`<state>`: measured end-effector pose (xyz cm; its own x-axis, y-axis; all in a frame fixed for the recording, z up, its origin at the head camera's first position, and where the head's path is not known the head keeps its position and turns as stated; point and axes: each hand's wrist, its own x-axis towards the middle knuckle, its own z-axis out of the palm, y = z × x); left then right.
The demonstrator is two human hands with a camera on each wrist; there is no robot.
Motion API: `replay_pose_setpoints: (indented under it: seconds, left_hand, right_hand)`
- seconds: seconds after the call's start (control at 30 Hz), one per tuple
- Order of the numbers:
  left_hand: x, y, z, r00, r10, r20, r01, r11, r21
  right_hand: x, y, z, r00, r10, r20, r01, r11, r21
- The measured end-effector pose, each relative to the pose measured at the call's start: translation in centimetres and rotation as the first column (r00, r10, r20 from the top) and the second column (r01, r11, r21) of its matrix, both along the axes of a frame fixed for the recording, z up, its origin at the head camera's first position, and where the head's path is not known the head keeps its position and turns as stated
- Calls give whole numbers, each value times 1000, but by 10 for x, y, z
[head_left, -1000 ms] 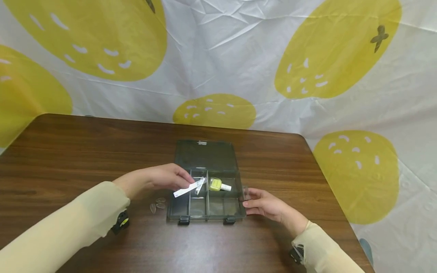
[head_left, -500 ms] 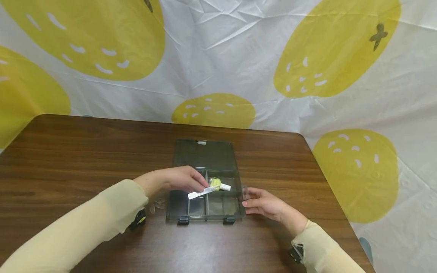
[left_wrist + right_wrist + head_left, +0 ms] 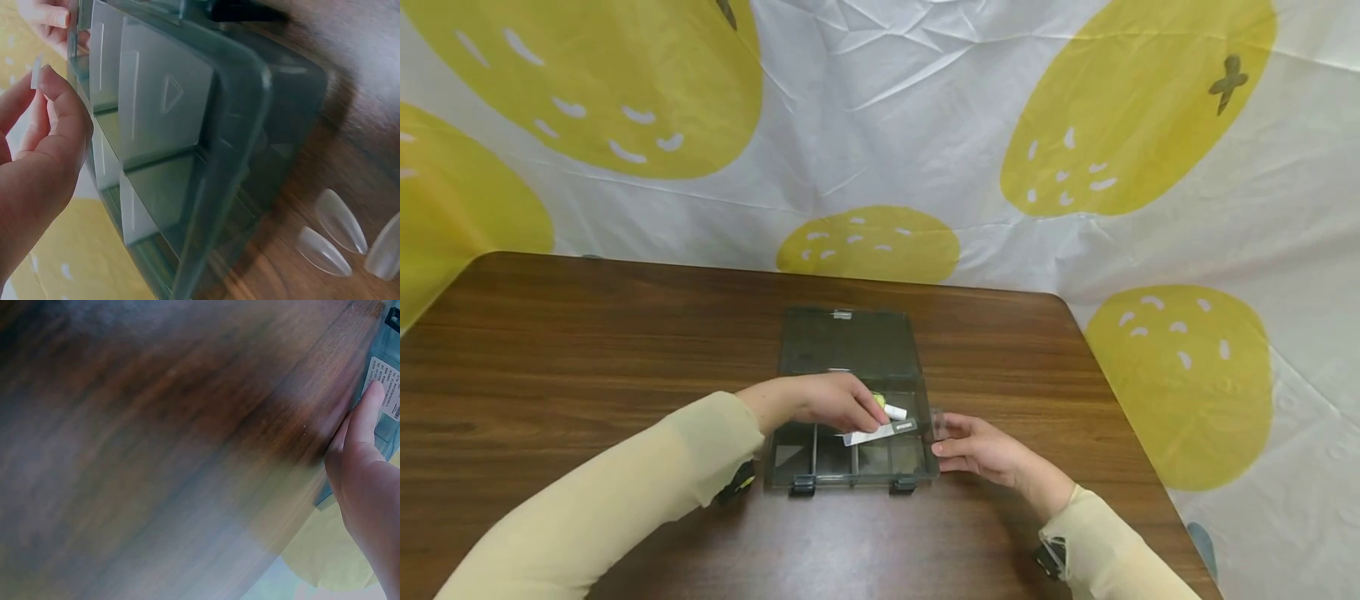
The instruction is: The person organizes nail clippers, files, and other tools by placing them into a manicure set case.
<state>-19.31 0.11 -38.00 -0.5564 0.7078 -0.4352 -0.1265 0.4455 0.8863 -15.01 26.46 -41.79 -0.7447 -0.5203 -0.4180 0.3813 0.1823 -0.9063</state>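
- Now, L hand [image 3: 820, 402] over the open grey organiser box [image 3: 790, 462], fingers curled, pinching a thin white strip [image 3: 880, 432] by one end; strip lies flat, pointing to 3 o'clock, above the box's right-hand compartments.
- Strip held by its end, prob. so the free length can reach a compartment w/o the hand blocking it (judgement).
- L wrist view: fingertips [image 3: 59, 94] pressed together on the strip's edge [image 3: 36, 72]; compartments below look bare.
- R hand [image 3: 981, 450] at 3 o'clock of box, fingers straight, pressed flat against the side wall. Looks like bracing so the box doesn't slide; not gripping. R wrist view confirms finger [image 3: 362, 415] on the wall by a label [image 3: 387, 384].
- Yellow bottle w/ white cap [image 3: 891, 410] lies on its side in a rear compartment, partly behind L hand.
- Lid [image 3: 850, 342] folded back flat at 12 o'clock.
- Three clear nail tips [image 3: 340, 222] on wood table [image 3: 587, 333], just beside the box's left side.
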Motion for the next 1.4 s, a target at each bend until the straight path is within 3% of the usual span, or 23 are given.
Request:
replay_pose_setpoints:
  seconds: [0.27, 0.5, 0.77, 1.17, 1.4]
  left_hand:
    - [1, 14, -1, 999, -26, 28, 25, 999, 30]
    - [3, 21, -1, 999, -48, -1, 48, 999, 6]
    - [3, 19, 3, 1000, 3, 18, -4, 999, 45]
    - [-2, -15, 12, 998, 62, -21, -60, 994, 87]
    - [-4, -52, 9, 990, 113, -86, -111, 994, 24]
  right_hand:
    - [-1, 1, -2, 1000, 9, -6, -9, 1000, -18]
    - [-3, 2, -3, 1000, 18, 3, -18, 1000, -17]
    - [-3, 3, -4, 1000, 14, -2, -14, 1000, -11]
    - [-2, 3, -5, 1000, 10, -9, -10, 1000, -14]
    - [-2, 3, -5, 1000, 15, -12, -15, 1000, -10]
